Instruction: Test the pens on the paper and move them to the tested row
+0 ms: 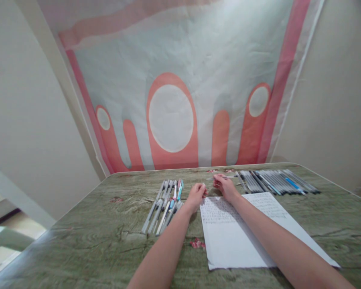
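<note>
1. Pinching a clear pen between nearly closed fingers of the right hand, just beyond the written sheet.
2. Curling the left hand loosely; impossible to tell whether gripping anything.
3. Laid out on the table: left-side pens in two rows, right-side pens in one.

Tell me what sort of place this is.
Probably a room indoors, perhaps a home or study space, set up for desk work: a wood-patterned table bears a row of pens and a partly written sheet of paper, in front of a pink-patterned backdrop.
</note>
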The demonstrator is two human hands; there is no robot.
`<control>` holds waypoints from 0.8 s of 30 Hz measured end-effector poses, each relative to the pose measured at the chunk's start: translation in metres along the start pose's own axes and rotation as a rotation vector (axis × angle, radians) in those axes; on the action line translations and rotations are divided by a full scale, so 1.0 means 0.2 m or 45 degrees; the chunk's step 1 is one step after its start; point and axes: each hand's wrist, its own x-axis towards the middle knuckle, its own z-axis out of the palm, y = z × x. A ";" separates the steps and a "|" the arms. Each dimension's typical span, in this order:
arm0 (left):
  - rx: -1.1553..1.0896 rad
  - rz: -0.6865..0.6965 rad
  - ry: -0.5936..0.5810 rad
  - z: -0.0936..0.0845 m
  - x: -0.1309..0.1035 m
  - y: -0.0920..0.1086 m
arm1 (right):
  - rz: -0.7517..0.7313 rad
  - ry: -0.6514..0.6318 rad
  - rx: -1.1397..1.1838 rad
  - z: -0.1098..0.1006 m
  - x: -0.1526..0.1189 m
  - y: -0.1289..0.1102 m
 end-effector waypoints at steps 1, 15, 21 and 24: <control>-0.030 -0.006 0.005 0.00 -0.01 0.00 | 0.014 -0.023 0.007 0.01 -0.01 -0.01; -0.337 0.035 -0.035 0.00 -0.03 -0.03 | 0.114 -0.272 0.104 0.07 -0.08 -0.01; -0.392 0.038 -0.035 0.00 -0.03 -0.02 | 0.036 -0.225 0.118 0.08 -0.07 0.01; -0.398 0.043 -0.044 0.00 -0.03 -0.02 | 0.002 -0.190 0.060 0.09 -0.07 0.01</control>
